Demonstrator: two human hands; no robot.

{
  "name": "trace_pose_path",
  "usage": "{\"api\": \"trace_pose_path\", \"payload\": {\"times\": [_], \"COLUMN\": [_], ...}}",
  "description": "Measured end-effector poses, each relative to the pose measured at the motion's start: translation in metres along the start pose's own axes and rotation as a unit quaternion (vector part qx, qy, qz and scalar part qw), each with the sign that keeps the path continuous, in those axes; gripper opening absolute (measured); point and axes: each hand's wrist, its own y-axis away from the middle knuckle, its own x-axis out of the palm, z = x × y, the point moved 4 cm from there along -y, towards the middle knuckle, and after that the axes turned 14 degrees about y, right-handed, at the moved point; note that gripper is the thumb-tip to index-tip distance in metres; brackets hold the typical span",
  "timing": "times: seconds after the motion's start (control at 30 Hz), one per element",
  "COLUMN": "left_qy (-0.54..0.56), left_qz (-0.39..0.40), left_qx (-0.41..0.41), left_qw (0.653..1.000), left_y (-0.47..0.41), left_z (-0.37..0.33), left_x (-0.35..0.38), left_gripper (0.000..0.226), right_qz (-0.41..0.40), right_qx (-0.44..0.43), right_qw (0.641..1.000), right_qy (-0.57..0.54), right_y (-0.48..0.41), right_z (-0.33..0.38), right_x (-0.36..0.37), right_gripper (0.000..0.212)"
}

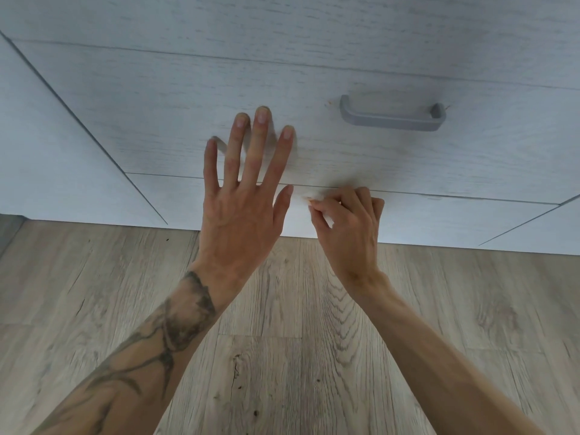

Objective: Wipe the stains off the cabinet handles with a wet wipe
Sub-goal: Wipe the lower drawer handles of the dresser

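Handle (392, 120) not done: orange specks at both ends. Below-left of it, right hand (348, 227) curled round wipe (316, 197); left hand (241, 196) spread flat, holding nothing.

A pale whitewashed wood-grain cabinet (314, 58) fills the upper half of the view, its face split by thin dark seams into a wide drawer front (157, 105), a narrower panel below it (439, 221), and flat panels angling away on the left (47, 152) and at the far right (558, 227). Its bottom edge meets a light oak-look plank floor (282, 356) with grey-brown swirling grain, small dark knots and visible plank joints. The light is soft and even, cool on the cabinet and warmer on the floor.
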Motion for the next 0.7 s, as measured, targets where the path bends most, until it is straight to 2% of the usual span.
{"api": "trace_pose_path", "payload": {"times": [0.7], "left_qy": [0.007], "left_qz": [0.024], "left_qx": [-0.011], "left_qw": [1.0], "left_y": [0.001], "left_z": [-0.003], "left_x": [-0.002], "left_gripper": [0.079], "right_qz": [0.03], "right_qx": [-0.011], "right_qw": [0.999], "right_qy": [-0.007], "right_y": [-0.005], "right_z": [0.001], "right_x": [0.001], "right_gripper": [0.015]}}
